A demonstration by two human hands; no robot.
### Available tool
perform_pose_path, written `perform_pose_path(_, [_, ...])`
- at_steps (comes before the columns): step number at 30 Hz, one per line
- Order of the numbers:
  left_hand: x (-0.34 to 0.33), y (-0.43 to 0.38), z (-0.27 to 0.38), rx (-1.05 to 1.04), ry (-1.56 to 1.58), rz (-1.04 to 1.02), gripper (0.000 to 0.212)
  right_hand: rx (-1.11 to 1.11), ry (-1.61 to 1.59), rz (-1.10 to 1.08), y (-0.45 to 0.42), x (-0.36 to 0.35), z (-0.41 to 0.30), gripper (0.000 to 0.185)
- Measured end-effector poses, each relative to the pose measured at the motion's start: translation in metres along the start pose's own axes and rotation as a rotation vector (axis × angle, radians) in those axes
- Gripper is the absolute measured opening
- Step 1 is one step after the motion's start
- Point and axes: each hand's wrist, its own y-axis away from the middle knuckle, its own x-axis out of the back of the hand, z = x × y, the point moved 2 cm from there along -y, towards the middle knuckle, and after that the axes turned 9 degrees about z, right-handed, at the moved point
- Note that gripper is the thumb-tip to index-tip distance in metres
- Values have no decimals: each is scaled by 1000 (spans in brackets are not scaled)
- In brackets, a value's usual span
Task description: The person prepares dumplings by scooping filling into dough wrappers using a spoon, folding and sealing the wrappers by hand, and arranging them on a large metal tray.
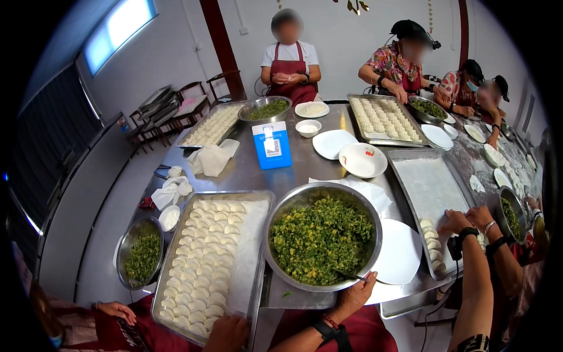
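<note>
My right hand (357,293), with a red bead bracelet and black wristband, holds the near side of a large steel bowl (378,240). Chopped green and yellow filling (321,237) fills the bowl, and a spoon handle (352,276) rests over its rim near my thumb. My left hand (227,332) is at the near right end of a metal tray (248,264), close to the last dumplings. Its fingertips are hidden, so its grip is unclear. Rows of crescent-shaped dumplings (200,268) cover most of the tray; bare white lining shows along the right side.
Right of the bowl lies a white plate (398,251); a co-worker's hands (457,222) reach over another tray (429,180) there. A neighbour's hand (118,311) is at left, below a smaller filling bowl (140,255). A blue sign (272,145) stands ahead.
</note>
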Motion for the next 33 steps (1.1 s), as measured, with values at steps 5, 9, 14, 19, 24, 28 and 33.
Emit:
perform_pose_path(5, [-1, 3, -2, -8, 32, 83, 27, 6, -3, 33, -4, -12, 4, 48])
perform_pose_path(9, [-3, 5, -3, 54, -5, 50, 28, 19, -6, 104, -4, -19, 10, 45])
perform_pose_path(14, [4, 1, 4, 140, 9, -16, 29, -17, -83, 51, -7, -14, 4, 63])
perform_pose_path(19, [2, -1, 1, 58, 1, -31, 29, -93, -124, -81, -2, -4, 1, 93])
perform_pose_path(24, [1, -1, 8, -83, 15, 124, 27, -104, -101, -89, -2, -1, -1, 94])
perform_pose_path(28, [2, -1, 3, 17, 20, 8, 26, -119, -132, -92, 1, 3, -7, 95])
perform_pose_path(33, [1, -1, 6, -56, -6, 54, 25, -72, -114, -16, -3, -9, 5, 87])
